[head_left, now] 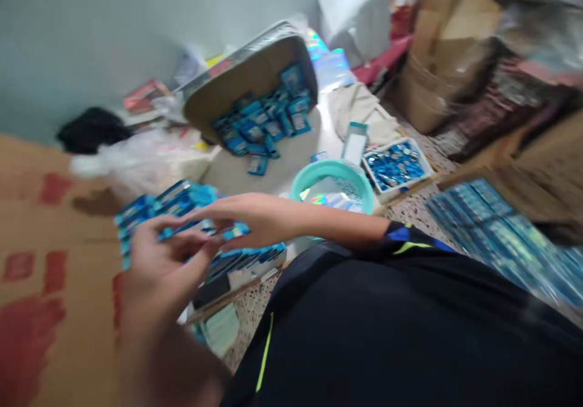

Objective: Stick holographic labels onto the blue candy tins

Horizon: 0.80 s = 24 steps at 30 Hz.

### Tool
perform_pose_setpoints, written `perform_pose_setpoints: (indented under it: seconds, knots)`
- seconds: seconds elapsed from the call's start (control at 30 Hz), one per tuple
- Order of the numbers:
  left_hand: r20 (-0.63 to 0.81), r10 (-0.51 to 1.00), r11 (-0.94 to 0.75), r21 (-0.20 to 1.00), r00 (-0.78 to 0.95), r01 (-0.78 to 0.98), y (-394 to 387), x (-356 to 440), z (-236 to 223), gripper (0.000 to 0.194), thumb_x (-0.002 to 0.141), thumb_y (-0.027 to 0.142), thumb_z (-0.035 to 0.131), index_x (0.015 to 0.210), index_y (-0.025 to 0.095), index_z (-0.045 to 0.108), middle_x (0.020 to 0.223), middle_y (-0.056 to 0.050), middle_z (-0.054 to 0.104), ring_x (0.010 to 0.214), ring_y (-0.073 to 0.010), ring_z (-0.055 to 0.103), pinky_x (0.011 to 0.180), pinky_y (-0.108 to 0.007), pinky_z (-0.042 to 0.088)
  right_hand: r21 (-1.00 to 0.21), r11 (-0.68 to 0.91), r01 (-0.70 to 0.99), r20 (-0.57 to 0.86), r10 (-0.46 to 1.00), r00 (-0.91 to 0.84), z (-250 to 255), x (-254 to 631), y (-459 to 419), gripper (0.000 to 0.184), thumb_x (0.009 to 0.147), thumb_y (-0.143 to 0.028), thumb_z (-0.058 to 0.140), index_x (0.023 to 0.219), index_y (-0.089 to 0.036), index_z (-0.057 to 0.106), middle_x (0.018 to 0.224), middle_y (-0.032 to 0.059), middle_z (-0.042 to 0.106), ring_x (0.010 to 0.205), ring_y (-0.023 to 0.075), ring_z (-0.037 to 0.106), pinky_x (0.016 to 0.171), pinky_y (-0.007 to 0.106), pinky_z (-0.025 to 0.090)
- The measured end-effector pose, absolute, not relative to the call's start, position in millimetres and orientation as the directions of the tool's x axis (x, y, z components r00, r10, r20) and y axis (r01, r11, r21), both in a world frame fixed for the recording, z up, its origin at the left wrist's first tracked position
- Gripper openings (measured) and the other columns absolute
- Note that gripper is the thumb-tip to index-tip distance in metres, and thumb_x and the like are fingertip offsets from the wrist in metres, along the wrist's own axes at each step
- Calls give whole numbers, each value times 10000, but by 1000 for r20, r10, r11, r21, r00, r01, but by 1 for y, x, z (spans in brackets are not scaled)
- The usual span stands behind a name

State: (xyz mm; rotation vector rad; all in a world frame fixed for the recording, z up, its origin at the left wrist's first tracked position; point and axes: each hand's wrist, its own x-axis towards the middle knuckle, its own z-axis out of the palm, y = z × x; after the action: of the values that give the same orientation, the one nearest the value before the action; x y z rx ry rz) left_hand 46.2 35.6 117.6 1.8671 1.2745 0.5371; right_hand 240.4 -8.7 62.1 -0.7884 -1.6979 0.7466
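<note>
My left hand (159,267) is at the lower left, its fingers curled and the thumb pressed in toward them. My right hand (246,215) reaches across from the right, and its bent fingers meet the left fingertips. Anything pinched between the two is too small and blurred to name. Below and behind them stand rows of blue packets (182,197), partly covered by my hands. A turquoise round basin (296,183) with small pale pieces and shiny cards inside sits right of my right wrist.
A tilted brown bin (204,103) holds a heap of blue packets (273,118). A white box (426,167) contains shiny blue pieces (394,167). Cardboard cartons stand at the left (86,285) and right (542,158). Plastic-wrapped blue packs (496,231) lie at the right.
</note>
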Motion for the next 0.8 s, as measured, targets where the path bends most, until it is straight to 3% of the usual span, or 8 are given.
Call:
perform_pose_setpoints:
  seconds: [0.13, 0.23, 0.33, 0.43, 0.5, 0.63, 0.73, 0.8]
  knots:
    - [-182, 832, -114, 869, 524, 482, 33, 84, 84, 646, 663, 425, 869, 1181, 200, 555, 719, 18, 677, 637, -154, 647, 549, -234, 469, -834, 486, 263, 490, 870, -54, 33, 266, -38, 160, 966, -229, 621, 1003, -191, 773, 897, -26, 714, 841, 108, 669, 779, 186, 522]
    - [-214, 803, -150, 831, 556, 536, 42, 80, 75, 398, 794, 414, 748, 1094, 162, 676, 772, -27, 684, 692, -154, 633, 590, -245, 455, -908, 364, 207, 386, 919, 80, 9, 266, -20, 137, 932, -277, 683, 951, -194, 790, 889, 25, 745, 792, 164, 686, 704, 256, 532]
    - [-202, 841, -205, 741, 503, 640, 52, 65, 79, 244, 879, 393, 644, 916, 171, 740, 808, -42, 690, 731, -154, 615, 639, -260, 463, -941, 298, 160, 313, 946, 80, -2, 253, 6, 151, 908, -310, 699, 917, -191, 791, 862, 47, 747, 763, 193, 686, 675, 284, 516]
    - [-108, 884, -260, 693, 454, 672, 71, 55, 83, 200, 881, 361, 652, 878, 188, 752, 897, -51, 710, 805, -167, 630, 722, -280, 493, -923, 326, 207, 344, 937, 58, -3, 244, 34, 172, 892, -334, 690, 859, -194, 785, 835, 47, 727, 744, 189, 649, 663, 288, 476]
    - [-133, 883, -232, 711, 450, 664, 92, 51, 84, 189, 881, 341, 653, 882, 182, 755, 901, -58, 713, 793, -165, 632, 727, -284, 495, -910, 359, 209, 379, 924, 60, -1, 242, 55, 213, 876, -372, 679, 841, -186, 779, 795, 47, 701, 712, 184, 611, 628, 285, 441]
    - [-236, 869, -61, 821, 435, 568, 137, 48, 81, 330, 864, 282, 674, 1165, 152, 719, 831, -51, 701, 662, -133, 598, 651, -265, 477, -948, 318, 12, 317, 943, 104, 1, 237, 92, 365, 813, -488, 679, 912, -149, 773, 674, 19, 608, 609, 161, 524, 561, 276, 398]
    - [-144, 903, -96, 852, 406, 515, 157, 46, 74, 561, 839, 233, 693, 1385, 150, 591, 802, -30, 696, 704, -142, 628, 691, -257, 488, -963, 259, -75, 245, 956, 160, -4, 231, 110, 477, 763, -524, 702, 1035, -136, 756, 629, -14, 547, 563, 145, 478, 549, 274, 390]
    - [-104, 918, -143, 815, 384, 562, 164, 46, 67, 580, 840, 229, 687, 1405, 161, 571, 804, -23, 699, 747, -154, 650, 725, -258, 493, -965, 249, -84, 233, 959, 161, -10, 227, 117, 545, 754, -532, 696, 1123, -131, 715, 614, -26, 539, 561, 153, 490, 553, 276, 394]
